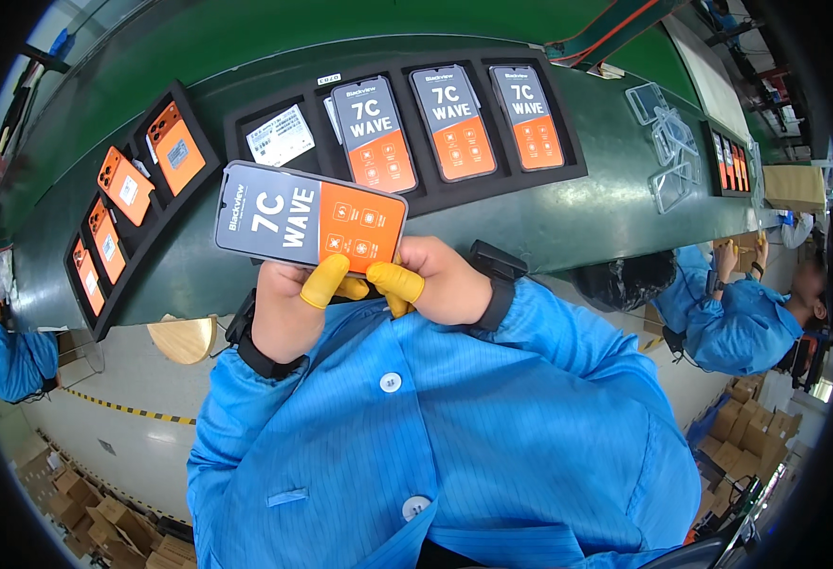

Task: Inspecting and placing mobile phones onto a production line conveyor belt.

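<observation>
A smartphone (274,213) lies sideways in both my hands, its screen side up under a grey and orange printed film. My left hand (288,303) grips its lower edge, with yellow finger cots on. Around the lower right corner closes my right hand (440,280), also in yellow finger cots. Just beyond is a black foam tray (573,142). Three phones with the same film, such as the rightmost phone (527,119), stand in its compartments. The leftmost compartment holds a white label sheet (281,136). Fingers beneath the held phone are hidden.
At left, a second black tray (172,220) bears several phones, orange backs up. Clear plastic pieces (668,137) lie on the green table (615,213) at right, near another phone tray (727,163). A co-worker (743,308) sits at right. A wooden stool (182,339) stands below the table edge.
</observation>
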Motion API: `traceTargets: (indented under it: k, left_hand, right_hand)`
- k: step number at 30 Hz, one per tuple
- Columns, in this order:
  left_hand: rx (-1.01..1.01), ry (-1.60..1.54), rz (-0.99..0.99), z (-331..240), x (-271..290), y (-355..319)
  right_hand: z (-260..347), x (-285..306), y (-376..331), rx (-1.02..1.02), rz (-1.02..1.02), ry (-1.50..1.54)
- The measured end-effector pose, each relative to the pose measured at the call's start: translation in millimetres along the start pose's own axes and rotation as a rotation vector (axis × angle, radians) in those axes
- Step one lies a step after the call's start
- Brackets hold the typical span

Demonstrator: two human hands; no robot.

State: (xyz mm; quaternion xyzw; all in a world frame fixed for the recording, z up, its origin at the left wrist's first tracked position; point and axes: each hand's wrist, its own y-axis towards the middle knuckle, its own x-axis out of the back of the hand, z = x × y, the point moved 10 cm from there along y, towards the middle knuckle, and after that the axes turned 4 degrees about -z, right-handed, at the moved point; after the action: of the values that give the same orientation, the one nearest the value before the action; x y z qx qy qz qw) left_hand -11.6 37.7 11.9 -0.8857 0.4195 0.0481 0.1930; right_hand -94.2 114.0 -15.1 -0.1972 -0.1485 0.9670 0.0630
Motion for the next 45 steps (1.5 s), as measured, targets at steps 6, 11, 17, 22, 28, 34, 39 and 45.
traceTargets:
  k: [6, 11, 17, 22, 28, 34, 39, 45]
  left_hand:
    - [-0.011, -0.027, -0.001, 0, -4, 0]
    - [0.034, -0.076, 0.038, 6, -3, 2]
    - [0.089, 0.025, 0.187, 7, -17, -4]
    - [0.026, -0.237, -0.007, 14, 0, -1]
    - [0.026, -0.169, -0.107, 7, 24, 6]
    - [0.144, -0.137, -0.164, 16, 50, 8]
    - [0.161, -0.179, -0.264, 14, 61, 6]
    - [0.087, -0.137, -0.406, 3, 103, -11]
  right_hand:
    - [-1, 3, -3, 0.016, -0.044, 0.055]
    - [15, -3, -11, 0.066, 0.054, 0.115]
    - [10, 38, -8, 0.069, -0.231, 0.082]
    - [15, 30, -14, 0.096, -0.24, 0.079]
    - [3, 21, -13, -0.039, -0.116, 0.132]
    - [-13, -4, -9, -0.185, 0.003, 0.257]
    - [-7, -14, 13, -0.179, -0.086, 0.363]
    - [-9, -21, 55, -0.239, -0.201, 0.329]
